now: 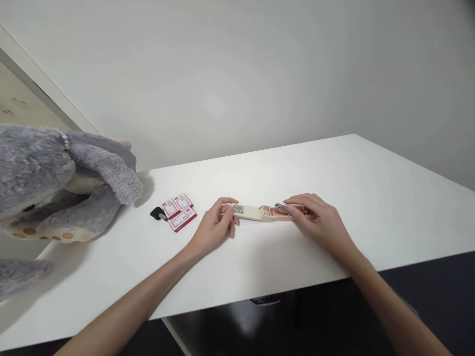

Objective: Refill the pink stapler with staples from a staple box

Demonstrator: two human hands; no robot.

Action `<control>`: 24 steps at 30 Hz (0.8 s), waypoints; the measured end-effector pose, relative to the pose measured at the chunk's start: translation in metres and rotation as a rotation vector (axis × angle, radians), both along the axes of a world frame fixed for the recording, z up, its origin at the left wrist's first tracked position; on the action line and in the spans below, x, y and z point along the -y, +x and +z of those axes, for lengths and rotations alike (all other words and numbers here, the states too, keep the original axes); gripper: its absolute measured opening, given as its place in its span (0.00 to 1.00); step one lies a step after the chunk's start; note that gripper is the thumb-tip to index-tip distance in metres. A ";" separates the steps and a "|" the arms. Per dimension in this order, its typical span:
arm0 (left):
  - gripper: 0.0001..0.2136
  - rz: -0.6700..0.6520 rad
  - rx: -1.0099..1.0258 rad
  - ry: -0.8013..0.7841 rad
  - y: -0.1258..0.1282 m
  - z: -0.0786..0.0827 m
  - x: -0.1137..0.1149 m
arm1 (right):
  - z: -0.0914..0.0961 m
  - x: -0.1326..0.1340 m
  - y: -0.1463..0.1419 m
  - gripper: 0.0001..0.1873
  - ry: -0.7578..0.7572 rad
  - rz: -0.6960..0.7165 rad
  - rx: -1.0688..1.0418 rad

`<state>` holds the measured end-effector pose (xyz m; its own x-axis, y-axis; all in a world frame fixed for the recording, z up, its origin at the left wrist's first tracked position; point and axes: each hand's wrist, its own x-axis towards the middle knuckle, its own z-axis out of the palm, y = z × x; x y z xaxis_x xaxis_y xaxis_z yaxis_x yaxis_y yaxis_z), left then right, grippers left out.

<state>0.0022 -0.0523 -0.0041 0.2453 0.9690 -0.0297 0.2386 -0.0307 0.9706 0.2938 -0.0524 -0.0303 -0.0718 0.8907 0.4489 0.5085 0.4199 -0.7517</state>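
A long, narrow cream-coloured hinged case (250, 212) lies opened out on the white table, its hinge near the middle. My left hand (216, 221) grips its left end, thumb beside a small silver plate with dark dots. The right section (273, 212) shows an orange-red inside, partly hidden under my right hand (317, 213). Between the thumb and fingers of that hand is a small silver metal piece (281, 207), held over the orange inside; its kind is not clear.
Left of my hands lie several small red-and-white packets (180, 212) and a black-and-silver object (157, 213). A large grey plush toy (100, 168) occupies the left side of the table. The white table (371, 198) backs onto a wall, and its front edge is close to me.
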 end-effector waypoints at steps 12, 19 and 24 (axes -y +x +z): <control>0.18 0.073 0.044 0.016 0.003 0.007 0.000 | -0.008 -0.006 0.006 0.28 -0.196 -0.282 -0.203; 0.17 0.103 0.130 -0.007 0.002 0.006 -0.003 | -0.003 -0.004 0.006 0.36 -0.295 -0.150 -0.452; 0.20 0.092 0.189 -0.021 0.000 0.004 -0.003 | 0.010 -0.004 -0.005 0.25 -0.283 0.046 -0.523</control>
